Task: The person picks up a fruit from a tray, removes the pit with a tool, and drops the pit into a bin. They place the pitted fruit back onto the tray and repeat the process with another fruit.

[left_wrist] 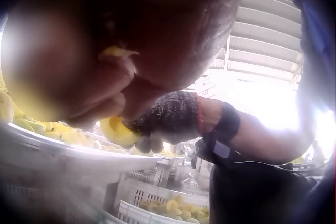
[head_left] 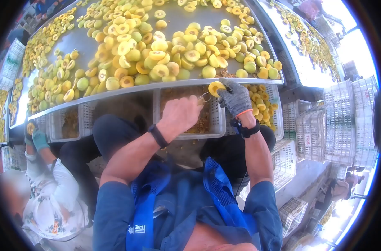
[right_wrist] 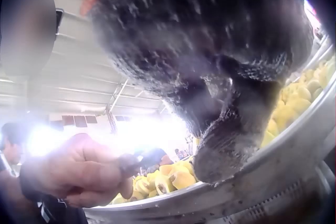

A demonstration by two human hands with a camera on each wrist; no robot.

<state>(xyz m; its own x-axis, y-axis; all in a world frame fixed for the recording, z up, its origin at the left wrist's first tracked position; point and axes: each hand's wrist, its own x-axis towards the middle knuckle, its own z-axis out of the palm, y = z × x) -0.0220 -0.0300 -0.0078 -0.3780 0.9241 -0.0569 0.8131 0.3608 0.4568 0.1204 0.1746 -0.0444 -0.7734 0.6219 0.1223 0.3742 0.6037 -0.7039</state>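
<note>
My bare left hand [head_left: 181,116] grips a small tool with a curved metal loop [head_left: 206,97] at its end, just left of the fruit. In the grey knitted glove, my right hand [head_left: 235,98] pinches a yellow peach half [head_left: 216,88] between thumb and fingers, its cut face turned toward the loop. Both hands are over a white crate [head_left: 220,121] of brown scraps, close to the near edge of the metal table [head_left: 165,85]. In the left wrist view, the peach half [left_wrist: 118,131] shows beyond the left fingers; glove fingers hide it in the right wrist view.
Many halved peaches [head_left: 157,54] are heaped on the table. A crate of yellow halves [head_left: 261,104] stands below at the right. Stacked white crates [head_left: 339,121] rise farther right. Another person [head_left: 52,196] in teal gloves sits at the left.
</note>
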